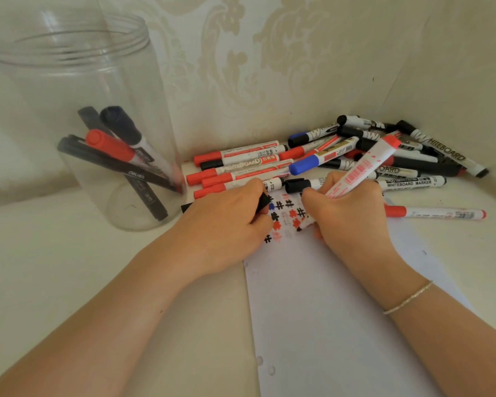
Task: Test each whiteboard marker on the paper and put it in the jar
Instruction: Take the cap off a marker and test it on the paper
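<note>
Progress: early. Jar (78, 116) at left holds about 5 markers; large pile (341, 159) of red, black, blue ones waits against wall, 1 stray red marker (435, 213) right of paper (327, 310).

Right hand (352, 222) grip pinches uncapped red-ended marker (364, 164), tip down on paper among hash marks (284, 219).

Left hand (226, 224) grip curls round black cap (264, 200), resting at paper's left edge.

Room: wall close behind pile; bare surface between left hand and jar; jar mouth wide, tall rim needs lift.
</note>
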Motion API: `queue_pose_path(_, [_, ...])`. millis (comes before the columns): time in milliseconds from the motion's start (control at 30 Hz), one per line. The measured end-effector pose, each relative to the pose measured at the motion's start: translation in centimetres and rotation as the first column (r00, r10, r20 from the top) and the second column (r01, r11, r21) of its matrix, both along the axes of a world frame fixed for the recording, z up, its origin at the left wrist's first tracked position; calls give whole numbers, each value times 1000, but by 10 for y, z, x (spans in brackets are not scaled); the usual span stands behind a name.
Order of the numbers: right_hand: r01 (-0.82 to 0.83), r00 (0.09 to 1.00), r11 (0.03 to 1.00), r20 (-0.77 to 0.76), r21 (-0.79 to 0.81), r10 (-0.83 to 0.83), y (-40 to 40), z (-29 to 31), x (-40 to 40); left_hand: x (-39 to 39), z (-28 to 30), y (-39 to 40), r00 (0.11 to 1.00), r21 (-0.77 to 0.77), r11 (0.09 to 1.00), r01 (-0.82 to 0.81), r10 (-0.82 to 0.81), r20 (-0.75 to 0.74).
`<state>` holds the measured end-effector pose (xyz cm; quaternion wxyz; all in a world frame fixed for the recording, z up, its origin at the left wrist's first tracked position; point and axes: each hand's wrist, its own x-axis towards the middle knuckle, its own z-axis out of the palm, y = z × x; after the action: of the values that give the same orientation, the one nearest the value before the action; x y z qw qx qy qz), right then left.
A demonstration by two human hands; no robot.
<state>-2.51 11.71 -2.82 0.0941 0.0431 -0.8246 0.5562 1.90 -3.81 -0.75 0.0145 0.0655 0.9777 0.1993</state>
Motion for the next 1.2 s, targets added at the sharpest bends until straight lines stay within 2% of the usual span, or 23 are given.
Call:
queue_pose_path(233, [-12, 1000, 999, 4, 46, 12, -2, -1, 2, 0, 0, 1, 1000, 21, 1000, -11, 11, -8])
queue_pose_path(300, [-27, 999, 999, 27, -47, 29, 0, 1, 1, 0, -2, 0, 999, 13, 1000, 0, 1, -36])
queue_pose_path(333, [-23, 999, 986, 43, -165, 30, 2, 3, 0, 1, -3, 0, 999, 16, 1000, 6, -5, -51])
queue_pose_path(433, [-27, 992, 838, 88, -544, 89, 11, 11, -2, 1, -6, -2, 996, 106, 994, 19, -10, -84])
queue_pose_path(567, [-102, 951, 604, 102, -790, 293, 17, 16, -4, -3, -9, -2, 994, 287, 957, 29, 2, -108])
queue_pose_path(633, [-107, 929, 542, 110, -834, 352, 19, 17, -4, -4, -11, -1, 993, 342, 940, 23, 20, -121])
queue_pose_path(800, [-152, 955, 689, 74, -708, 286, 15, 13, -2, -6, -12, -2, 992, 400, 916, 18, 34, -123])
queue_pose_path(967, [-149, 959, 725, 78, -672, 271, 14, 13, 0, -5, -12, -2, 991, 401, 916, 22, 34, -131])
queue_pose_path(1100, [-184, 956, 800, 86, -571, 281, 15, 10, 0, -5, -12, 0, 988, 386, 921, 51, 9, -152])
queue_pose_path(1200, [-257, 928, 772, 74, -582, 365, 14, 12, 0, -5, -13, 0, 984, 375, 922, 93, -26, -179])
